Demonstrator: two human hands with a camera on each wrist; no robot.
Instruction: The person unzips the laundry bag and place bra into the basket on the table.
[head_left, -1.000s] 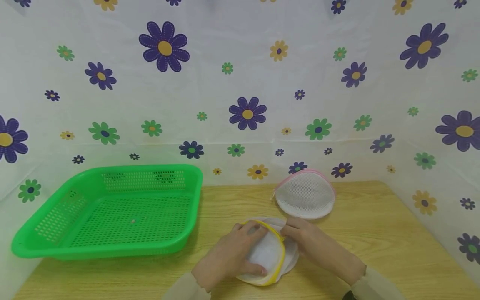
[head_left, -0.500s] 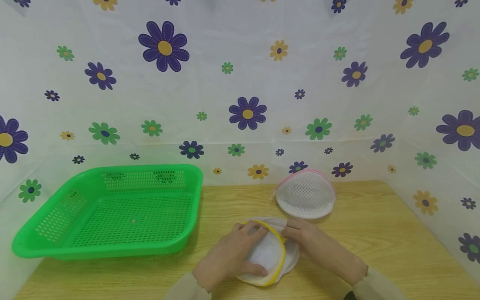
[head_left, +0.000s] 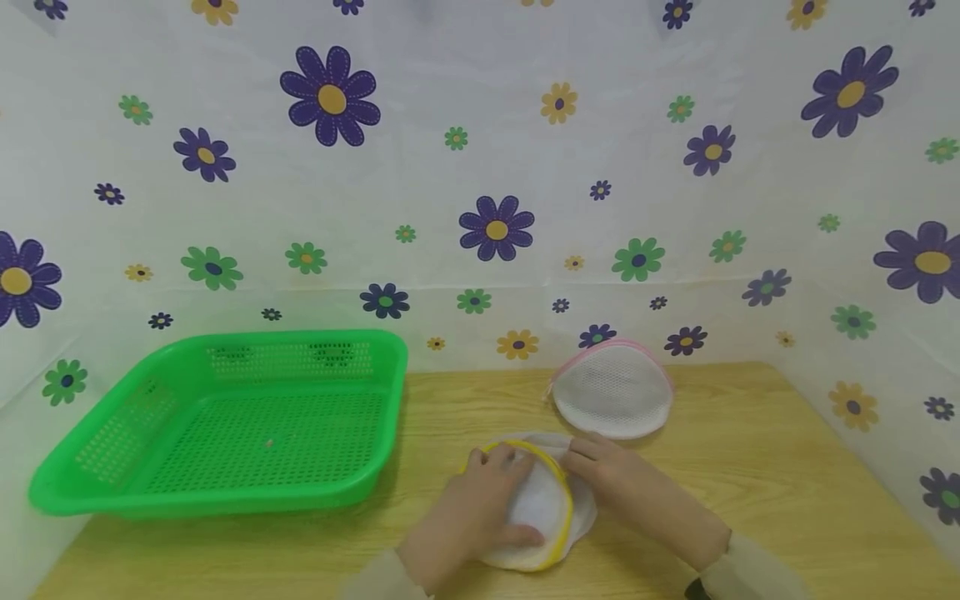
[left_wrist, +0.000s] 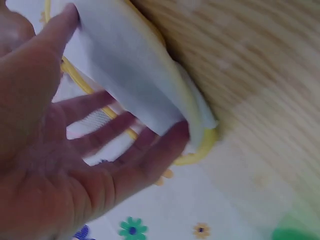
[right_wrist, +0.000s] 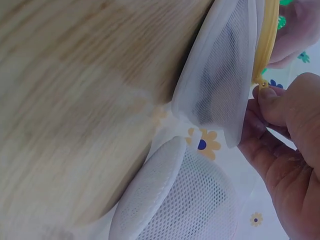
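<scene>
A white mesh bag with a yellow zipper edge [head_left: 542,510] lies on the table in the head view. My left hand [head_left: 480,521] grips its left side, thumb on the white fabric and fingers curled at the yellow rim, as the left wrist view also shows. On the bag's right, my right hand [head_left: 626,483] pinches the yellow zipper pull [right_wrist: 263,86] between thumb and finger. Behind the hands, a second white mesh bag with a pink edge [head_left: 613,392] stands on the table, untouched.
A large green perforated basket [head_left: 277,500] occupies the left of the wood-grain table [head_left: 750,450]. A white flower-patterned sheet [head_left: 420,183] hangs behind the table and along its sides.
The left hand has shifted slightly to the right, its fingers a little more bent on the yellow-edged bag. The right hand stays at nearly the same spot.
</scene>
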